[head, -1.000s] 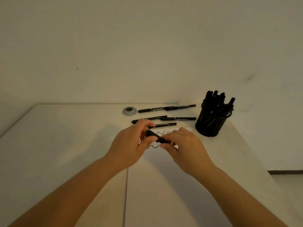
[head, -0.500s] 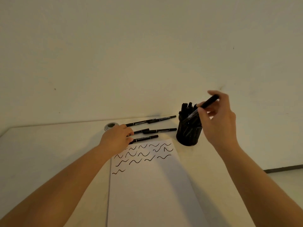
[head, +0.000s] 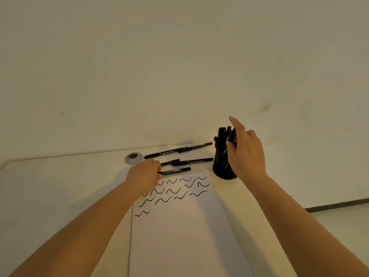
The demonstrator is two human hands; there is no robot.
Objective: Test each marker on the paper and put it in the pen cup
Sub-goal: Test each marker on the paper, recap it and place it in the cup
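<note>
Marker (head: 231, 135) is pinched upright by the right hand (head: 246, 154) at the mouth of the black pen cup (head: 221, 164), index finger stretched upward. Capped markers already fill the cup. Just left, the left hand (head: 144, 175) is curled over the end of another marker (head: 175, 170) lying beside the paper's (head: 183, 226) top edge, which is covered in black squiggles. Four more markers are laid near a round grommet (head: 133, 158).

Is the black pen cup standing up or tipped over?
Standing up. The pen cup sits on its base on the table, with markers poking out the top.
</note>
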